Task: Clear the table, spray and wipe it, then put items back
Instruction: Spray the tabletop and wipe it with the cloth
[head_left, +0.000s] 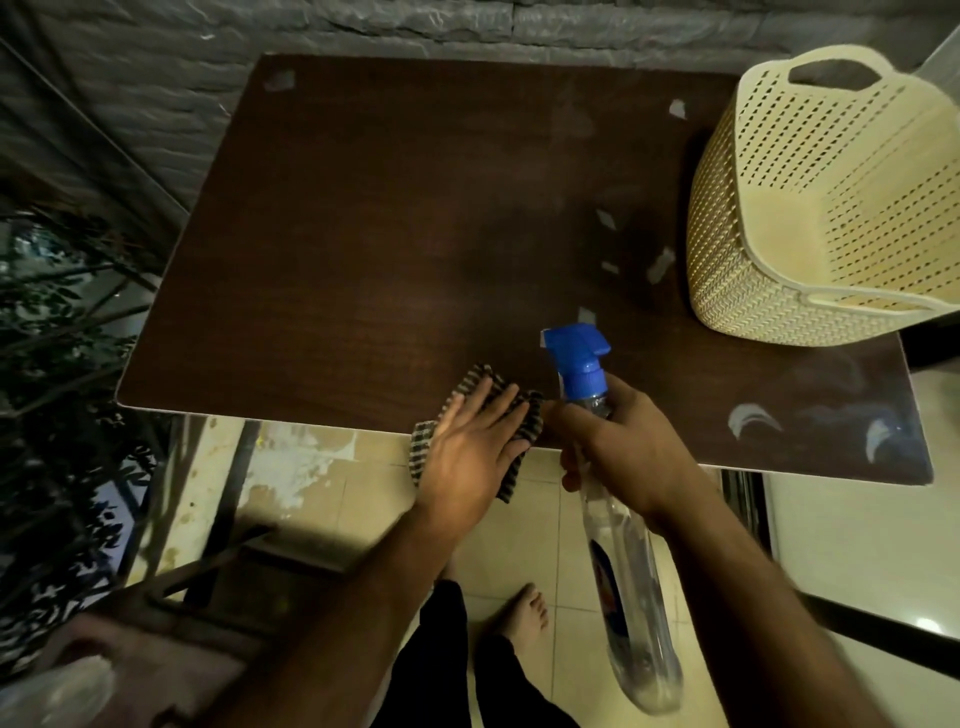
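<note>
The dark brown table (363, 234) fills the upper middle of the head view. My left hand (467, 447) lies flat with straight fingers on a striped black-and-grey cloth (423, 441) at the table's near edge. Part of the cloth hangs over that edge. My right hand (618, 447) grips the neck of a clear spray bottle (631, 582) with a blue trigger head (579, 358). The nozzle points left over the table, and the bottle's body slants down toward the floor.
A cream perforated plastic basket (737, 249) stands on the table's right side. Pale patches mark the tabletop near the basket and the right front corner. A grey stone wall runs behind the table, plants stand at the left, and a tiled floor and my bare foot lie below.
</note>
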